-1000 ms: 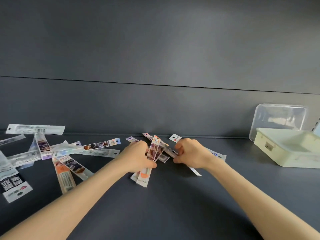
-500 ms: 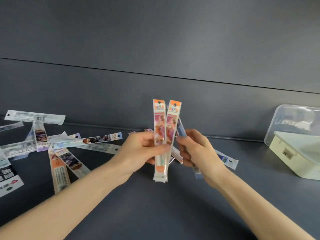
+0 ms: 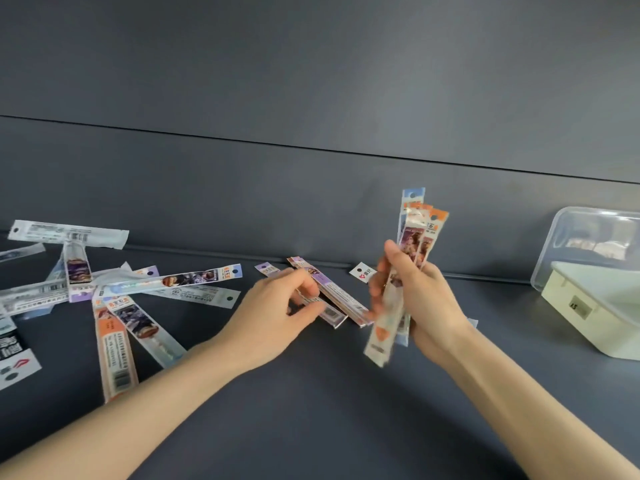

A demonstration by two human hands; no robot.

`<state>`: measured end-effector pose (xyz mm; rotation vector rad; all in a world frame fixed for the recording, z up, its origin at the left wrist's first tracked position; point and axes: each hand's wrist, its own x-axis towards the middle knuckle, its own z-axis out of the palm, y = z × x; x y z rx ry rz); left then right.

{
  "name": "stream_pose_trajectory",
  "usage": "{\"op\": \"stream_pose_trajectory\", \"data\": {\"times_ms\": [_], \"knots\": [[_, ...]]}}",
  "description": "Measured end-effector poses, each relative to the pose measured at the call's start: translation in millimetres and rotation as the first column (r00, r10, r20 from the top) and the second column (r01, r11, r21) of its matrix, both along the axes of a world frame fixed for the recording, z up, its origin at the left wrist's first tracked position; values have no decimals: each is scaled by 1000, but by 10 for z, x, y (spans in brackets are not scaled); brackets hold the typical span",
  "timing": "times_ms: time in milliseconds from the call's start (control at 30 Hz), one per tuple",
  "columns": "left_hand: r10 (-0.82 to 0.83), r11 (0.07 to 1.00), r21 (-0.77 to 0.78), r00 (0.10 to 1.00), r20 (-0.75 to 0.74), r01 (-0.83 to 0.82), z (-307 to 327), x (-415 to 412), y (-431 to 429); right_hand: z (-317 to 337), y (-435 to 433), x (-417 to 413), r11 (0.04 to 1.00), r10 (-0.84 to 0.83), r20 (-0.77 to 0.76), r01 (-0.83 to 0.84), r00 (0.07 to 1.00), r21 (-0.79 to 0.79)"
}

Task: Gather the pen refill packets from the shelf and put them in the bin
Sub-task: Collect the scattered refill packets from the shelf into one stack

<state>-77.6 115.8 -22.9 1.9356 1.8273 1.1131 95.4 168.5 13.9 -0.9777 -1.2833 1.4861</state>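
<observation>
Fingers: right hand (image 3: 420,299) is clamped around an upright bundle of packets (image 3: 412,244); left hand (image 3: 277,310) pinches a flat packet (image 3: 332,292) on the shelf (image 3: 311,410).
Bin (image 3: 602,317): pale boxy plastic, far right.
Loose packets (image 3: 114,292): glossy slim strips, scattered left.

packet (image 3: 114,348) print too blurred to read; the bin (image 3: 595,317) label seems to say "15".
</observation>
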Motion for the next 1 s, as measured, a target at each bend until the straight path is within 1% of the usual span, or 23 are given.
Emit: {"op": "stream_pose_trajectory", "data": {"times_ms": [33, 100, 167, 200, 267, 300, 367, 400, 433, 500, 600, 667, 700, 800, 833, 933, 1000], "knots": [[-20, 999, -31, 992, -127, 17, -37, -8, 48, 4, 13, 26, 1000, 11, 36, -11, 999, 5], [-107, 987, -150, 944, -313, 62, -90, 51, 134, -13, 34, 49, 999, 5, 105, -10, 994, 47], [-188, 967, -237, 881, -434, 89, -111, 126, 175, -14, 39, 61, 990, -34, 131, 16, 991, 139], [-214, 961, -259, 865, -453, 102, -111, 137, 183, -10, 33, 63, 981, -56, 127, 31, 990, 191], [-246, 953, -274, 861, -446, 131, -104, 99, 178, -27, 13, 52, 962, -79, 136, 40, 988, 270], [-259, 953, -258, 873, -412, 161, -89, 74, 164, -58, 3, 37, 957, -80, 164, 30, 983, 288], [-288, 951, -197, 917, -274, 239, -65, 29, 143, -134, -22, -15, 961, -61, 240, -8, 969, 276], [-283, 953, -172, 936, -208, 250, -51, 22, 122, -164, -34, -42, 967, -45, 265, -24, 963, 253], [-262, 960, -144, 951, -166, 239, -50, 15, 107, -185, -37, -62, 973, -34, 278, -31, 960, 228], [-199, 978, -91, 970, -138, 188, -59, 1, 76, -204, -24, -72, 982, -31, 286, -23, 958, 186], [-109, 992, -81, 989, -95, 101, -53, -18, 45, -209, -7, -64, 994, -17, 308, -18, 951, 112], [-45, 993, -110, 998, -43, 40, -16, -17, 26, -216, -4, -63, 997, -9, 323, -18, 946, 78], [4, 990, -138, 999, -52, -11, 2, -21, 24, -219, 0, -63, 998, -9, 327, -14, 945, 67], [168, 942, -262, 970, -173, -210, 71, -17, -7, -217, 14, -59, 999, -13, 335, -4, 942, 49], [195, 923, -299, 965, -175, -240, 89, -14, -9, -218, 17, -62, 999, -7, 333, -8, 943, 44], [201, 901, -370, 974, -108, -227, 142, 6, 0, -233, 11, -72, 999, 14, 320, -26, 947, 32], [184, 886, -416, 979, -91, -205, 193, 10, 28, -238, 6, -78, 999, 11, 317, -26, 948, 45]]}}
